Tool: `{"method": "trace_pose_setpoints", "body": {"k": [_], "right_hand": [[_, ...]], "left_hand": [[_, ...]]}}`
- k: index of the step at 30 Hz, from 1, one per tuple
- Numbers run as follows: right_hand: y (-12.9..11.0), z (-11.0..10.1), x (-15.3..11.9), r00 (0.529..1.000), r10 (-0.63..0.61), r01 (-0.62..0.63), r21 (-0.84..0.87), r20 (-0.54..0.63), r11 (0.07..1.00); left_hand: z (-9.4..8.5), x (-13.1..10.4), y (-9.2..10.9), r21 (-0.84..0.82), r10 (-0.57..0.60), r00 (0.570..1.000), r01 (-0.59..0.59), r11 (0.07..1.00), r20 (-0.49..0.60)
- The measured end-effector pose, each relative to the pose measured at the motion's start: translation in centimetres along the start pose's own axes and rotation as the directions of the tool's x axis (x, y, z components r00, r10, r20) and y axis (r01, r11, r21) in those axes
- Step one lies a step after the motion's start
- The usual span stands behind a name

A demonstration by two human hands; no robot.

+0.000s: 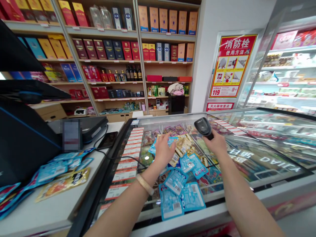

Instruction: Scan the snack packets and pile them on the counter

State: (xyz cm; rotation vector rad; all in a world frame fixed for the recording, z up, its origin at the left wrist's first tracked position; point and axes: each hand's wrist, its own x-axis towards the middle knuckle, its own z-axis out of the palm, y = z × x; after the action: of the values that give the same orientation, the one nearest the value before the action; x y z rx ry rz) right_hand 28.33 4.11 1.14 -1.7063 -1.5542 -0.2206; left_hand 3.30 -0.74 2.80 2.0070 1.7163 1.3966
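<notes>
Our L hand (164, 149) is above the pile w/ fingers loosely spread; can't tell if the fingertips touch a pkt. Our R hand (217, 143) is wrapped round the handle of the barcode scanner (202, 126), head up, beside the pile.

The blue pkts (175, 181) lie overlapping on the glass-topped freezer (266, 196), some near the front edge, w/ gold pkts (183, 144) farther back. They look light, soft & floppy, prob. slick film (shiny, anyway), so they'd likely slide on glass & on each other. Best to pinch one by a corner or sealed edge, thumb vs. fingers, keeping the printed code uncovered; don't squeeze the middle, contents might squash.

Scanner's prob. light but stiff, w/ hard plastic that won't love a drop; grip looks right at the handle, clear of the head.
</notes>
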Motion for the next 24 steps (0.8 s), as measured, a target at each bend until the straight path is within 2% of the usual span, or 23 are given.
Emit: {"method": "trace_pose_setpoints", "body": {"k": [3, 5, 7, 10, 13, 15, 18, 21, 24], "right_hand": [[-0.3, -0.1, -0.1, 1.000, -0.006, 0.006, 0.006, -0.009, 1.000], [-0.6, -0.2, -0.2, 1.000, -0.019, 0.019, 0.018, -0.025, 1.000], [-1.0, -0.1, -0.4, 0.997, -0.051, 0.054, 0.046, -0.051, 0.997], [-1.8, 0.0, -0.8, 0.987, -0.117, 0.128, 0.101, -0.113, 0.987], [-3.0, 0.0, -1.4, 0.965, -0.209, 0.235, 0.172, -0.156, 0.957], [-3.8, 0.1, -1.9, 0.944, -0.283, 0.315, 0.211, -0.167, 0.925], [-4.8, 0.2, -2.7, 0.911, -0.385, 0.411, 0.233, -0.150, 0.881], [-5.4, 0.4, -3.4, 0.882, -0.458, 0.471, 0.251, -0.110, 0.846], [-5.7, 0.6, -3.7, 0.873, -0.480, 0.485, 0.255, -0.086, 0.837]], "left_hand": [[-5.0, -1.7, -2.6, 0.019, 0.111, 0.993, -0.110, 0.994, -0.034], [-9.6, -3.2, -5.2, 0.109, 0.153, 0.986, -0.147, 0.983, -0.058], [-14.7, -5.0, -8.3, 0.268, 0.152, 0.983, -0.120, 0.956, -0.103], [-21.7, -7.6, -13.0, 0.513, 0.100, 0.987, -0.023, 0.858, -0.123], [-26.4, -9.9, -16.6, 0.659, -0.034, 0.998, 0.061, 0.750, -0.054], [-28.0, -11.2, -18.0, 0.698, -0.122, 0.993, 0.089, 0.710, -0.003], [-28.8, -12.8, -18.4, 0.698, -0.198, 0.979, 0.112, 0.707, 0.044], [-28.8, -14.1, -18.0, 0.633, -0.172, 0.983, 0.097, 0.768, 0.059], [-28.8, -15.8, -18.3, 0.504, -0.110, 0.993, 0.078, 0.860, 0.033]]}}
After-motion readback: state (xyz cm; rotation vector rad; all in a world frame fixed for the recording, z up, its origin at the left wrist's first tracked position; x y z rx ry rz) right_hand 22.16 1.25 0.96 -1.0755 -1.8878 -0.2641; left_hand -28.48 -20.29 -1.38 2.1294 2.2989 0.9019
